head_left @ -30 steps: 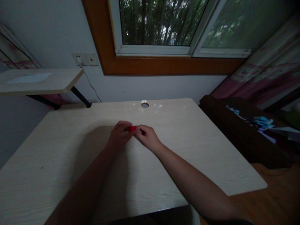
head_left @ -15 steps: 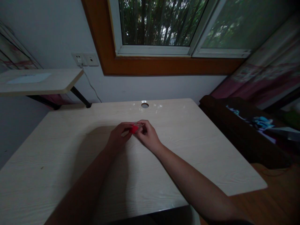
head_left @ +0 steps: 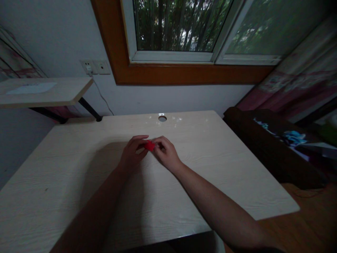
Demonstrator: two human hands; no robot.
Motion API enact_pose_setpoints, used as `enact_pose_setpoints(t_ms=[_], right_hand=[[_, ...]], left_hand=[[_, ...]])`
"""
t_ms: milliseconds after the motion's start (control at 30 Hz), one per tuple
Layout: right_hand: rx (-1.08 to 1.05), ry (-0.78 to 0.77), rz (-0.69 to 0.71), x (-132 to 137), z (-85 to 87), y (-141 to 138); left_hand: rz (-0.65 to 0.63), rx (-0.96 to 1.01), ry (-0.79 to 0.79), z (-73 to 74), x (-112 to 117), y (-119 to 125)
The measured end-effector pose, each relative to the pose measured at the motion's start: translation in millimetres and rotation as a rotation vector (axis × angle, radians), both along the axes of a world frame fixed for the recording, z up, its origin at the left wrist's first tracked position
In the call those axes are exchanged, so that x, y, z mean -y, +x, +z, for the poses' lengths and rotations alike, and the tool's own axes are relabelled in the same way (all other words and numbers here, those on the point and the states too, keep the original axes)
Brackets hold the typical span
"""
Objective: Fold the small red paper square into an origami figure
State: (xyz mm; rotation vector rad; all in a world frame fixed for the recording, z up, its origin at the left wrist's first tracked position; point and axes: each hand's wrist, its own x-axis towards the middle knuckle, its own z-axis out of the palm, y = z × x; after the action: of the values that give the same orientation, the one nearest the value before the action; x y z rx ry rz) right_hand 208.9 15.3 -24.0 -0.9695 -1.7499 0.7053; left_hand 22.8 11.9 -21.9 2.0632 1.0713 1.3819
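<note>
A small bright red object (head_left: 150, 145) sits between my two hands, over the middle of the desk (head_left: 210, 151). Its kind is too small to make out. My left hand (head_left: 133, 151) pinches it from the left between thumb and fingers, with one finger stretched out above it. From the right, the fingertips of my right hand (head_left: 165, 150) are pressed together at the red object's right edge. What lies inside the right fingertips is hidden.
A round cable hole (head_left: 162, 118) is near the desk's back edge. At the back left a raised shelf (head_left: 76, 93) stands on black legs, with a paper (head_left: 31, 88) on it. A window (head_left: 181, 28) is behind, and dark furniture (head_left: 252, 140) stands on the right.
The fingers of both hands have shifted slightly around the red object. One left finger is now lifted and straighter. The clear, shiny part seen earlier by the right fingers no longer shows.
</note>
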Motion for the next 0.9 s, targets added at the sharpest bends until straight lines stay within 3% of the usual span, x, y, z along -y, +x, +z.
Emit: enact_pose_setpoints(t_ms=[900], right_hand=[[-0.015,-0.013,0.03,-0.6,2.6,0.7]], left_hand=[[0.017,-0.064,0.051,2.9,-1.2,-2.7]])
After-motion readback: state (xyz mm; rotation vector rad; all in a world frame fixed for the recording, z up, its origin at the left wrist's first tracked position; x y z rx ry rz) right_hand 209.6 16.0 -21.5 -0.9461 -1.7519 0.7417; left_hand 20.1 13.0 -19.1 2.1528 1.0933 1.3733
